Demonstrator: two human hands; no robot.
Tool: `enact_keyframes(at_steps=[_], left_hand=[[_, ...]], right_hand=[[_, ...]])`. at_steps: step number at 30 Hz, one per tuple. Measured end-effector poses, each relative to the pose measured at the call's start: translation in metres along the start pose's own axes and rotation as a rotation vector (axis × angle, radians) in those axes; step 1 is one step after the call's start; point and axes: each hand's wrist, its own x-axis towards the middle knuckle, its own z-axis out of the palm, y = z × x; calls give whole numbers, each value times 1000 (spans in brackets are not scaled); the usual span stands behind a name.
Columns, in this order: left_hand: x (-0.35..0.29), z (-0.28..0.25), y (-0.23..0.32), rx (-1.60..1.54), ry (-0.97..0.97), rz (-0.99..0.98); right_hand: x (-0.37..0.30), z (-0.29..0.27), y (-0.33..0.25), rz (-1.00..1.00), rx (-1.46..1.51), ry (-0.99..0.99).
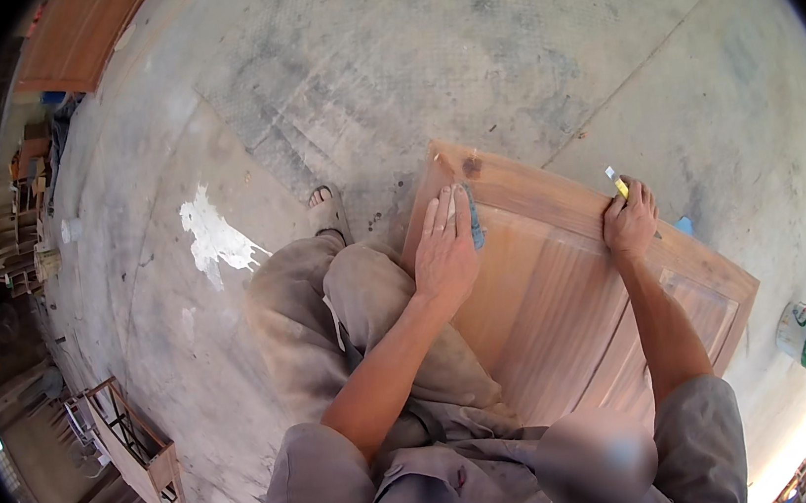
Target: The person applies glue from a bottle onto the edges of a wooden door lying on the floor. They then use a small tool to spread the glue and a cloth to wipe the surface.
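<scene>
A wooden panel door (pixel 568 302) with raised panels and a dark knot near its far corner lies tilted before me, against my legs. My left hand (pixel 445 252) lies along its left part, fingers stretched and close together, pressing a blue-grey piece of sandpaper (pixel 475 215) to the wood. Most of the piece is hidden under the fingers. At the door's far right edge, my right hand (pixel 631 218) is closed round a slim yellow tool with a pale tip, which looks like a utility knife (pixel 620 186). That hand also rests on the door's edge.
White paint (pixel 215 235) is splashed on the concrete floor to the left. A white and green bucket (pixel 803 336) stands at the right. A small blue scrap (pixel 684 225) shows beyond the door. Wooden frames (pixel 132 446) and another wooden panel (pixel 81 40) line the left side.
</scene>
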Motion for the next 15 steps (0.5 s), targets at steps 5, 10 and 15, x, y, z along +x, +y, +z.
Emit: enact_keyframes(at_steps=[5, 10, 15], left_hand=[[11, -3, -7, 71, -20, 31], [-17, 6, -12, 27, 39, 17], [18, -10, -9, 157, 3, 48]], right_hand=[[-2, 1, 1, -3, 19, 0], [-2, 3, 1, 0, 35, 13], [0, -4, -4, 11, 37, 1]])
